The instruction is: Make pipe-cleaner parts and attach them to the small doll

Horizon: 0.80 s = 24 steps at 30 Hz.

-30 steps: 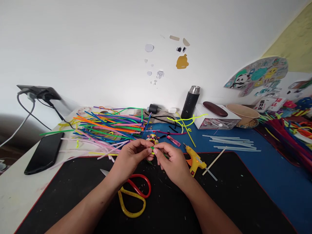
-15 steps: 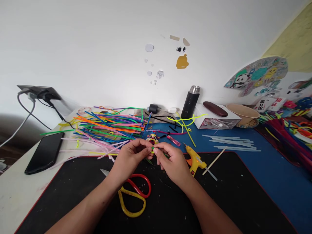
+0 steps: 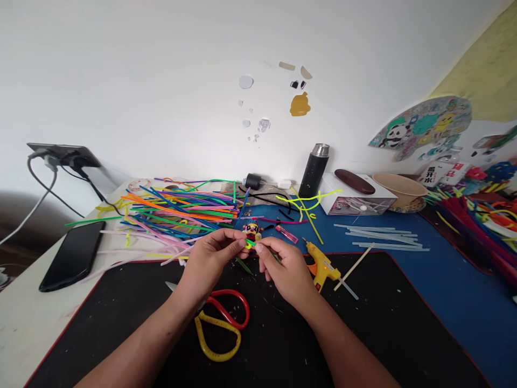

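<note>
My left hand (image 3: 212, 258) and my right hand (image 3: 285, 264) meet above the black mat, fingertips pinched. Between them runs a short piece of green pipe cleaner (image 3: 251, 243), with a small yellow loop beside my left fingertips; whether the two are joined is unclear. Just behind the fingers is a small colourful figure (image 3: 253, 228) with a yellow and red face, its lower part hidden by my hands. Scissors (image 3: 221, 357) with one red and one yellow handle lie under my left forearm. A yellow glue gun (image 3: 323, 265) rests right of my right hand.
Many coloured pipe cleaners (image 3: 181, 207) are heaped at the back left, near a black phone (image 3: 72, 256). Toward the back right stand a black flask (image 3: 314, 171), a white drawer box (image 3: 359, 202) and a bowl (image 3: 399, 186). Clear glue sticks (image 3: 383, 237) lie before them.
My hands have drawn slightly apart, and more of the green pipe cleaner shows between the fingertips. The whole view has shifted slightly.
</note>
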Motion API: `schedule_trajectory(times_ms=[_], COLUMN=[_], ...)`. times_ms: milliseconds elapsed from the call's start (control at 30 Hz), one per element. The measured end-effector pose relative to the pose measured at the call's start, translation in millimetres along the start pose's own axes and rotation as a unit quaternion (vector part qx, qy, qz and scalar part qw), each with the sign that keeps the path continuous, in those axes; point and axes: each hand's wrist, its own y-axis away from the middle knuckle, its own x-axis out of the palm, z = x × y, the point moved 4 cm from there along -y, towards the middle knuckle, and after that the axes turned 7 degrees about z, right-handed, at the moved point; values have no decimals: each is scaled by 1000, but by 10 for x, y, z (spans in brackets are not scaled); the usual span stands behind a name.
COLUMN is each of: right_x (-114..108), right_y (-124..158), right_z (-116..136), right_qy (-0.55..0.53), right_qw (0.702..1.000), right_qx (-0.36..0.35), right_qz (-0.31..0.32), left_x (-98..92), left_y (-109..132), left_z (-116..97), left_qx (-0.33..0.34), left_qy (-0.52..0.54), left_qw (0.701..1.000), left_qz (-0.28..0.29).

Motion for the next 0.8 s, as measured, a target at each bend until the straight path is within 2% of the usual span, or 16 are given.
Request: schedule_trajectory(times_ms=[333, 800], right_x=[20, 41], right_y=[4, 1], right_z=[-23, -23], right_qy=[-6, -52], right_qw=[1000, 998], right_qx=[5, 17], right_qz=[1, -7], left_x=[15, 98], left_y=[10, 28], left_z=[53, 158], left_qx=[10, -12], left_qy=[31, 143], left_qw=[999, 989], left_qz=[-3, -23])
